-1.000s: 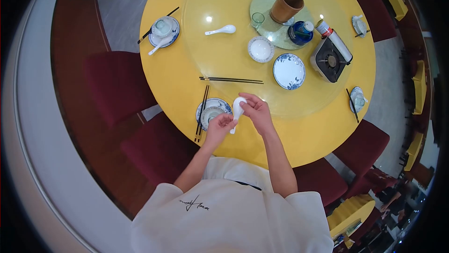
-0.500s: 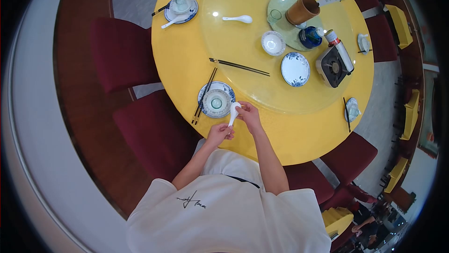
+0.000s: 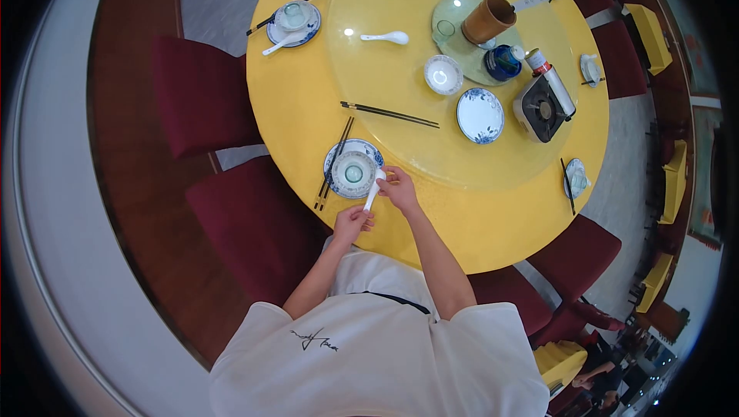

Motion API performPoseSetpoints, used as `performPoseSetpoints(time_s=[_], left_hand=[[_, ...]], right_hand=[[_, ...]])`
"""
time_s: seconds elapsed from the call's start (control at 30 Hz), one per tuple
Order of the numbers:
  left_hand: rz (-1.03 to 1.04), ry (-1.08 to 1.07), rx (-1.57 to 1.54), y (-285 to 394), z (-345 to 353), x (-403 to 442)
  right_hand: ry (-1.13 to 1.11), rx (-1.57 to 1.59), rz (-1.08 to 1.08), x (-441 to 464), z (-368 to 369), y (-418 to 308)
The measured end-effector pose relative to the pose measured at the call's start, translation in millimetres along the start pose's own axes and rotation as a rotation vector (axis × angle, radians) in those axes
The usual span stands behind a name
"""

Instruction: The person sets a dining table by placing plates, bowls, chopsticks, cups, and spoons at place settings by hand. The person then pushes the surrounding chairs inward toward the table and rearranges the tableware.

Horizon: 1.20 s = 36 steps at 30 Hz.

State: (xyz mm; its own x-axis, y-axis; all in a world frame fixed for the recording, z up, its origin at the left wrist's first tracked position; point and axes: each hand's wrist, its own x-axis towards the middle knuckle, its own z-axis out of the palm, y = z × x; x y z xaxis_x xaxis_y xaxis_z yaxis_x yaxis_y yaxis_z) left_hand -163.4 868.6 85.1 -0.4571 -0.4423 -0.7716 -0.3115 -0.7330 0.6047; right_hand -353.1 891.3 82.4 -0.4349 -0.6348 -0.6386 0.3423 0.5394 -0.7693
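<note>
Spoon held beside a place setting, seen by an onlooker in the room; all positions refer to the setting plate (image 3: 374, 153) nearest the person. Beyond it to the left, a second plate (image 3: 313, 30) carries a bowl and a spoon (image 3: 278, 46), its handle pointing outward, presumably for easy grasping. Dark chopsticks (image 3: 326, 178) lie slantwise over the setting plate's left rim, apparently kept as a parallel pair within a diner's reach. Just below the setting plate, the left hand (image 3: 352, 224) is narrowed, its fingertips gripping the handle end of the held spoon (image 3: 372, 195). On the setting plate, a patterned bowl (image 3: 339, 172) contains a small glass cup (image 3: 353, 174), a nesting that likely saves room. The held spoon slants at the setting plate's right edge; whether the two touch cannot be told. Beside that edge, the right hand (image 3: 398, 186) closes on the spoon's bowl end, so that the two-ended grip probably steadies its angle. Above and right of the setting plate, a loose pair of chopsticks (image 3: 389, 113) rests on the glass turntable (image 3: 416, 147); farther right stands a portable stove (image 3: 543, 109), apparently central for sharing.
</note>
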Motion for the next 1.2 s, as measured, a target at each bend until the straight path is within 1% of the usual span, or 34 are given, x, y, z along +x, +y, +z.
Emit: performPoseSetpoints(time_s=[0.07,0.17,0.27,0.3,0.37,0.43,0.5,0.6,0.63,0.73,0.77,0.83,0.87,0.9,1.0,1.03,1.1,1.13,1.2], left_hand=[[-0.008,0.001,-0.004,-1.8,-2.1,1.1],[-0.021,0.014,0.007,1.9,-3.9,-3.4],[0.001,0.030,0.017,-2.3,-3.4,-2.8],[0.015,0.029,0.019,-6.4,-5.5,-0.9],[0.033,0.030,0.045,-11.5,-10.5,2.7],[0.038,0.040,0.041,-16.2,-12.0,4.0],[0.036,0.075,0.011,-13.7,-8.6,3.4],[0.047,0.122,-0.014,-11.9,-6.9,1.3],[0.065,0.123,0.013,-12.6,-8.1,1.0],[0.121,0.110,0.040,-18.9,-17.0,7.7],[0.124,0.130,0.065,-17.2,-19.5,6.6],[0.207,0.162,0.377,4.0,-21.6,-12.5],[0.249,0.178,0.531,14.1,-21.5,-18.8],[0.334,0.174,0.759,18.6,-28.8,-19.9],[0.548,0.091,0.955,70.5,-11.9,-48.7],[0.614,0.004,0.909,81.1,-6.0,-44.0],[0.715,-0.065,0.906,108.2,16.9,-37.6],[0.764,-0.098,0.904,122.7,30.6,-33.6],[0.907,-0.080,0.960,144.1,52.0,-15.4]], right_hand=[[0.011,-0.056,-0.037,-0.5,2.4,2.2],[0.078,-0.170,-0.166,1.0,7.6,16.1],[0.117,-0.196,-0.274,7.2,9.7,35.6],[0.144,-0.223,-0.260,-0.7,10.2,23.6],[0.167,-0.240,-0.274,-0.2,11.6,23.6],[0.218,-0.278,-0.363,2.2,12.8,32.7],[0.207,-0.238,-0.268,-6.9,13.1,23.2],[0.195,-0.224,-0.241,-13.1,14.1,19.4],[0.202,-0.236,-0.265,-17.1,12.3,18.1],[0.257,-0.194,-0.248,-28.2,7.3,16.5],[0.298,-0.227,-0.239,-30.5,2.8,16.6],[0.387,-0.291,-0.218,-35.1,-11.9,19.2],[0.461,-0.381,-0.272,-38.5,-22.4,20.9],[0.537,-0.471,-0.324,-41.9,-34.2,23.3],[0.606,-0.788,-0.166,-56.8,-62.4,1.6],[0.574,-0.870,-0.100,-58.5,-67.6,-3.8],[0.504,-1.038,0.032,-60.2,-77.4,-11.5],[0.485,-1.070,0.044,-61.8,-80.1,-12.5],[0.448,-1.138,0.063,-64.8,-81.3,-11.8]])
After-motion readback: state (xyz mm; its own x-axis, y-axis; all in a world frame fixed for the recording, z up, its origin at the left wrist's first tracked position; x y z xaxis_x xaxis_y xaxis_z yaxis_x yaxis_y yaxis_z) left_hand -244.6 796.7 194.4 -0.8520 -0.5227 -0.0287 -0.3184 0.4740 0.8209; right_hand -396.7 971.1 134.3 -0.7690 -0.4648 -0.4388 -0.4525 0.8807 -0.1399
